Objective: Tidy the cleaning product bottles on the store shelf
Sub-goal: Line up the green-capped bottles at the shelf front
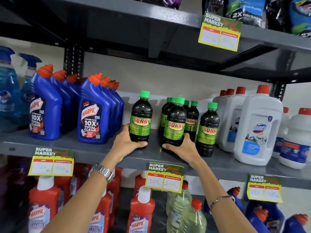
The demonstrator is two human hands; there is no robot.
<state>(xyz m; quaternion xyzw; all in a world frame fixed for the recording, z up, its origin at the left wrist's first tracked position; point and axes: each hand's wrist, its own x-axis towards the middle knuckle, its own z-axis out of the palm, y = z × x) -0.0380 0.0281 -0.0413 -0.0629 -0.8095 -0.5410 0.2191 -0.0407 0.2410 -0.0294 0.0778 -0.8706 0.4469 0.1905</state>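
Dark green-capped bottles stand upright on the grey shelf [94, 153] — left hand [125, 143] grips the lone bottle [141, 117], right hand [182, 147] grips the front clustered bottle [175, 121].

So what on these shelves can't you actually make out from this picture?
- Head view: handwriting on the upper price tag, blurred.
- Sunny bottles behind the front one, hidden, so no count.
- Spray bottles, cut by the left edge.
- Small print on the bottle in the left hand, too tiny.
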